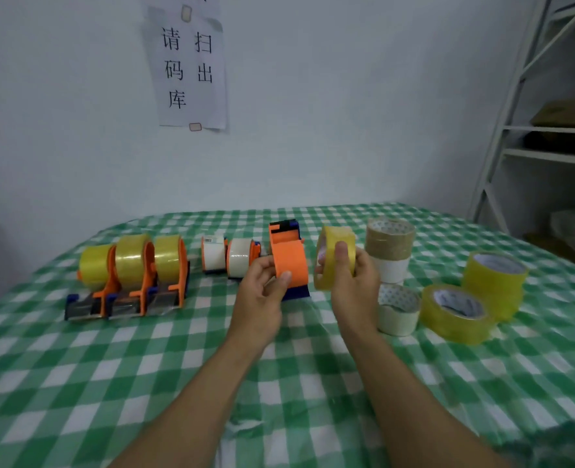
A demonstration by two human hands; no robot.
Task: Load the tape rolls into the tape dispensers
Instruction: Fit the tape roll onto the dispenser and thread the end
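Observation:
My left hand (262,288) grips an empty orange and blue tape dispenser (288,258), thumb across its curved orange cover, at the middle of the table. My right hand (350,282) holds a yellow tape roll (331,248) upright just to the right of that dispenser, fingers wrapped over its rim. The roll and the dispenser stand a small gap apart. Three orange dispensers loaded with yellow tape (134,275) stand in a row at the left. Two smaller dispensers with white tape (230,258) sit behind my left hand.
Spare rolls lie at the right: a brown roll on a white one (390,251), a flat white roll (399,312), a flat yellow roll (455,312) and a stack of yellow rolls (495,282). The green checked tablecloth (178,366) meets the wall behind. A metal shelf (532,130) stands at the far right.

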